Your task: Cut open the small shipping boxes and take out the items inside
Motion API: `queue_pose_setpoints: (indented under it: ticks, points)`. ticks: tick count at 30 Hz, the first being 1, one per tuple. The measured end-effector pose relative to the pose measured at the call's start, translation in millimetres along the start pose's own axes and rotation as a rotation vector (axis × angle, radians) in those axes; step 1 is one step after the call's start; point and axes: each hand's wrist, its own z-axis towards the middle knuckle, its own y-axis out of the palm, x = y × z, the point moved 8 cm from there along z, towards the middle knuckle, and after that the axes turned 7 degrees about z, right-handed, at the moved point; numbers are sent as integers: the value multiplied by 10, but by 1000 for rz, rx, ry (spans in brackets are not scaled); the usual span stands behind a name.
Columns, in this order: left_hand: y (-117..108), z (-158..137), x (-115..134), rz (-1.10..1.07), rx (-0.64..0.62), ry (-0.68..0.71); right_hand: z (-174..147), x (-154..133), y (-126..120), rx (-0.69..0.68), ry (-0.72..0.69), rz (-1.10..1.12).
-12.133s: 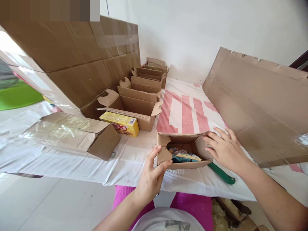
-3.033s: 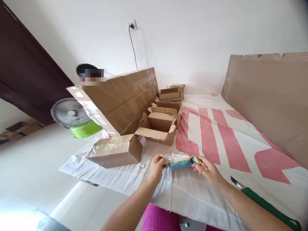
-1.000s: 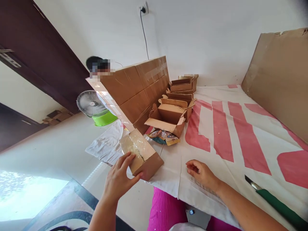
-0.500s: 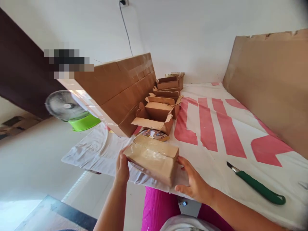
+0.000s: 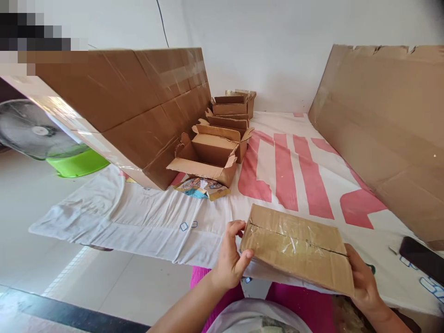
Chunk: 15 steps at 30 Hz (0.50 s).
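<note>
Between my two hands is a closed cardboard box (image 5: 294, 245), with shiny clear tape across the seam of its top flaps. My left hand (image 5: 231, 256) grips its left end, the thumb along the near edge and the fingers behind the corner. At the opposite end my right hand (image 5: 362, 280) holds the side, its fingers partly hidden by the box. The box is tilted at the near edge of the cloth-covered table, above my lap. A bit of the green-handled utility knife (image 5: 371, 268) shows beside my right hand; the rest is hidden.
Several open cardboard boxes (image 5: 215, 157) stand in a row along a large taped carton (image 5: 152, 106) on the left. A crumpled printed packet (image 5: 203, 188) lies before them. A big cardboard panel (image 5: 381, 129) rises at right, near a dark phone (image 5: 421, 259). A green-based fan (image 5: 76, 162) stands left.
The box has moved right, with both hands on it. My right hand has closed onto its end, and the knife is now mostly covered. The view has shifted, bringing the phone into sight.
</note>
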Motion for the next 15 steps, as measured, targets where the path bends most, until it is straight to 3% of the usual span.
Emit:
queue_pose_setpoints:
  ticks: [3,5,10,13,15]
  points:
    - [49,-1,71,73,37,99,88,52,-145,29,30,-339]
    - [50,2,74,110,78,153,158,92,-133,-25,47,-499]
    - [12,9,12,108,202,257,318,219,-116,-116,78,-645]
    - [37,10,2,120,208,265,507,118,-358,19,83,-705]
    - [55,9,19,106,201,271,671,-134,-550,128,62,-747]
